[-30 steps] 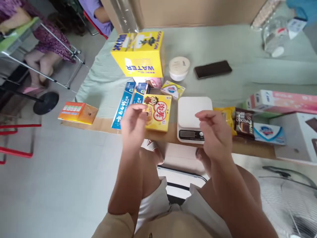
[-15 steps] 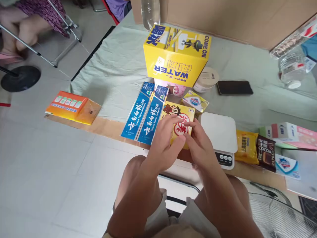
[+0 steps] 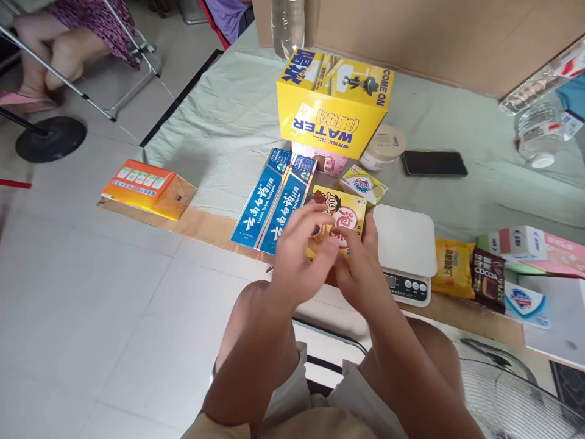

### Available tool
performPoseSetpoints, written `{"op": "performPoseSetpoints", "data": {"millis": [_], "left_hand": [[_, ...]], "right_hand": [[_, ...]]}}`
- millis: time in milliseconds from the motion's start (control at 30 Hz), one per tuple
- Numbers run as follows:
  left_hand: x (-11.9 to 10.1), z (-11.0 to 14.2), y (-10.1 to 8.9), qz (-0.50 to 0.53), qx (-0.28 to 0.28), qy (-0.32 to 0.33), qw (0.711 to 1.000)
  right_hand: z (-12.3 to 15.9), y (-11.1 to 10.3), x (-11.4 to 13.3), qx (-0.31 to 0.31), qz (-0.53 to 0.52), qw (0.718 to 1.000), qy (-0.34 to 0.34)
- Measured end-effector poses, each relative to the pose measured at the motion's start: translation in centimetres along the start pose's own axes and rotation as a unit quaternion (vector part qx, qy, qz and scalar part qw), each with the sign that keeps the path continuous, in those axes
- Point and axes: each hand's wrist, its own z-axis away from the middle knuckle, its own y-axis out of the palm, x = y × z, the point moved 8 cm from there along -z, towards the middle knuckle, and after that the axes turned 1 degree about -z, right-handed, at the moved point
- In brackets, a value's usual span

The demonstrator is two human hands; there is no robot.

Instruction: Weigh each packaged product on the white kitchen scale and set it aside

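A yellow snack box (image 3: 342,214) with a cartoon face lies at the table's front edge, between two blue toothpaste boxes (image 3: 274,201) and a white kitchen scale (image 3: 404,241). My left hand (image 3: 299,259) reaches over the box's near left part with its fingers stretched out and blurred. My right hand (image 3: 359,268) is closed on the box's near right corner, one finger running up its right edge.
Behind stand a big yellow WATER carton (image 3: 333,103), a pink box (image 3: 328,162), a soap box (image 3: 363,184), a white jar (image 3: 386,146) and a phone (image 3: 434,163). Snack packs (image 3: 470,271) lie to the right and an orange box (image 3: 146,188) to the left. A fan (image 3: 516,396) stands low right. Another person's legs (image 3: 55,42) show top left.
Both hands came down from in front of me onto the yellow snack box and closed in on it. The view has swung left and nearer to the table.
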Motion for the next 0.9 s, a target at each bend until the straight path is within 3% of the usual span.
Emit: {"op": "performPoseSetpoints", "data": {"millis": [100,167,300,433,533,700,900], "left_hand": [[0.6,-0.1,-4.2,-0.068,-0.132,-0.009,0.989],[1.4,0.0,-5.9,-0.070,-0.163,-0.049,0.983],[1.8,0.3,-5.3,0.006,-0.098,-0.100,0.990],[1.4,0.8,-4.9,0.055,-0.095,-0.125,0.986],[1.4,1.1,-5.5,0.056,-0.092,-0.135,0.985],[1.9,1.9,-6.7,0.030,-0.057,-0.154,0.986],[2.1,3.2,-6.0,-0.063,0.017,-0.191,0.979]], "right_hand": [[0.1,-1.8,1.4,-0.046,-0.041,0.998,0.010],[0.1,-1.9,3.5,-0.032,-0.076,0.996,-0.042],[0.6,1.1,7.9,0.069,-0.045,0.988,-0.131],[0.6,4.6,9.7,0.106,0.075,0.983,-0.133],[0.3,5.5,10.0,0.109,0.105,0.981,-0.124],[1.4,4.7,10.5,0.093,0.120,0.978,-0.142],[4.6,5.3,11.2,0.022,0.171,0.970,-0.170]]}}
